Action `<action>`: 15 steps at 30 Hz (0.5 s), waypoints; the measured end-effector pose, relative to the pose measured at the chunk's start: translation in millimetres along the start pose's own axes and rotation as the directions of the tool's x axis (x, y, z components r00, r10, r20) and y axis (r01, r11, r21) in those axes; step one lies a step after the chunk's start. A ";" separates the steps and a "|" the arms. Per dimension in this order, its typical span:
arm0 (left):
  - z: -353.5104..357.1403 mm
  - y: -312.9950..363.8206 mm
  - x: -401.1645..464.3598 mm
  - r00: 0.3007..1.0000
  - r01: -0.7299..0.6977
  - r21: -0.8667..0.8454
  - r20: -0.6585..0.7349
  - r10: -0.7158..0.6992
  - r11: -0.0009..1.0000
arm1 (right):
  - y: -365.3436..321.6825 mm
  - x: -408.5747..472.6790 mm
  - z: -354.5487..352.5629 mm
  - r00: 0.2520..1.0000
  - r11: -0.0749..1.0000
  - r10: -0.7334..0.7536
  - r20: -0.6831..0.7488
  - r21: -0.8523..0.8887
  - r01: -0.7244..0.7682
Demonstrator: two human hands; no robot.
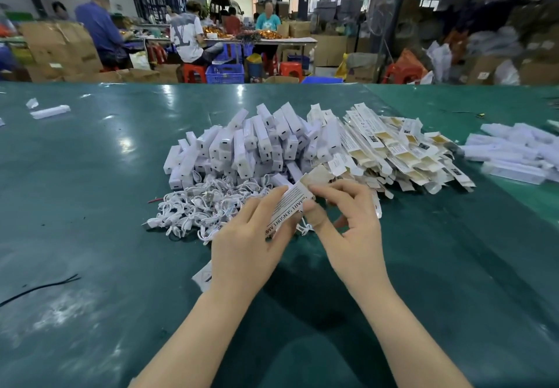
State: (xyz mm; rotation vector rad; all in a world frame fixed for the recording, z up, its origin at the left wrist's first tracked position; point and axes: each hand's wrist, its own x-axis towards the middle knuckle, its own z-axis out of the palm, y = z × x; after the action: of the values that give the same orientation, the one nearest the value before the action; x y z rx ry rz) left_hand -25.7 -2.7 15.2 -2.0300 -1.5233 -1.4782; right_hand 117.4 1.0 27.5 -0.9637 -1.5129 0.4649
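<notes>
Lettering on the long white cardboard box [291,205], gripped by left hand [242,250] and right hand [351,230], is partly hidden, with tangled white cables [196,209] heaped at ten o'clock.

The box [291,203] is a long, slim white carton with black lettering printed along its face. It is held above the green counter [90,212], slanting from the lower left up toward the upper right. The left hand [245,236] grips its middle, so its lower end pokes out beneath the palm. The right hand [348,221] pinches it near the top end, where 1 flap [317,175] stands open and shows a tan inside.
</notes>
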 end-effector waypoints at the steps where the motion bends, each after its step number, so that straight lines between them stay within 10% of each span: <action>1: -0.7 0.0 0.1 1.000 0.017 -0.010 0.012 -0.017 1.000 | 1.0 0.0 -0.2 1.000 1.000 0.012 0.026 -0.025 -0.011; 15: -3.2 -6.8 -1.6 0.996 -0.039 -0.105 0.076 0.047 0.994 | 13.3 6.1 -11.6 0.986 0.984 -0.013 0.166 -0.170 0.041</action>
State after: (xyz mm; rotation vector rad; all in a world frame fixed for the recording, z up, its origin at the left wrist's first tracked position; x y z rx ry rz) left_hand -33.0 -2.8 12.9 -2.1899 -1.4495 -1.5072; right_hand 132.8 10.6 23.5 -1.0591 -1.7355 0.4055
